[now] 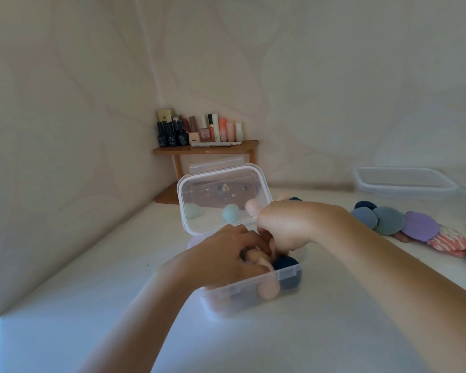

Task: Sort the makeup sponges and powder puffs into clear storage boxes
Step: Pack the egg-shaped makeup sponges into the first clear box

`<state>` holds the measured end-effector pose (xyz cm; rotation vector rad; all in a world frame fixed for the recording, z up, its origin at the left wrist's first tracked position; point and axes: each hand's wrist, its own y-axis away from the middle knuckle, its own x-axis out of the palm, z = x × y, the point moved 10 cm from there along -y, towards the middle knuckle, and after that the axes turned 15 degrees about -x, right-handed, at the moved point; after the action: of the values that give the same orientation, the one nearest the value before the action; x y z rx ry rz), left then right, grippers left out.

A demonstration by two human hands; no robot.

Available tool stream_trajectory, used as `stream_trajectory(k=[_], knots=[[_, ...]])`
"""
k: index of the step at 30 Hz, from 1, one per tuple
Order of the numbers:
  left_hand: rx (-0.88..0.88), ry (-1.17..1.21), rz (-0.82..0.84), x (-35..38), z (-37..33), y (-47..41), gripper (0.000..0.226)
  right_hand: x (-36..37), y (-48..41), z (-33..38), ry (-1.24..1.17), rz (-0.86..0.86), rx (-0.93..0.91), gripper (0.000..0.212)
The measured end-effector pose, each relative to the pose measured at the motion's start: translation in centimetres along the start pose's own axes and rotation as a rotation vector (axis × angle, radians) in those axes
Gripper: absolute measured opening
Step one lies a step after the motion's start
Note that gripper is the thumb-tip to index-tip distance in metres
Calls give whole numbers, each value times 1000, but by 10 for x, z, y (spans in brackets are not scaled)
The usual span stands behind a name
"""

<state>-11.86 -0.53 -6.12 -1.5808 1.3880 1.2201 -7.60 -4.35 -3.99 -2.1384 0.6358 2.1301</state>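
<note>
- Several sponges [269,290] already lie in the open clear box [226,300], head view.
- Left hand [226,254] grips a peach sponge [257,259] inside the box; right hand [283,224] is curled above it, its hold unclear through blur.
- Powder puffs [388,222] lie unsorted on the table [307,332], well apart; second box [404,181] apparently empty.

Light was soft and dim; bluish glare lay on the desk's [65,332] near left corner, and the clear box [253,293] looked blurred.

The bare left hand [226,255] reaches from seven o'clock, the right hand [283,224] from four; both curl, fingertips nearly meeting, grip unclear.
</note>
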Motion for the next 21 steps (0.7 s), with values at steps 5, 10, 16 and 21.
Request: stream_trajectory(k=[5, 10, 16, 21], knots=[[-8, 42, -58, -3, -3, -1, 14, 11, 1, 0, -98, 121, 29, 18], [-20, 8, -67, -5, -7, 1, 17, 19, 6, 2, -261, 222, -4, 16], [-35, -25, -11, -4, -2, 3, 18, 3, 8, -9, -469, 66, 36, 22], [-141, 12, -21, -9, 21, 2, 21, -61, 40, -82, -577, -620, 144, 22]])
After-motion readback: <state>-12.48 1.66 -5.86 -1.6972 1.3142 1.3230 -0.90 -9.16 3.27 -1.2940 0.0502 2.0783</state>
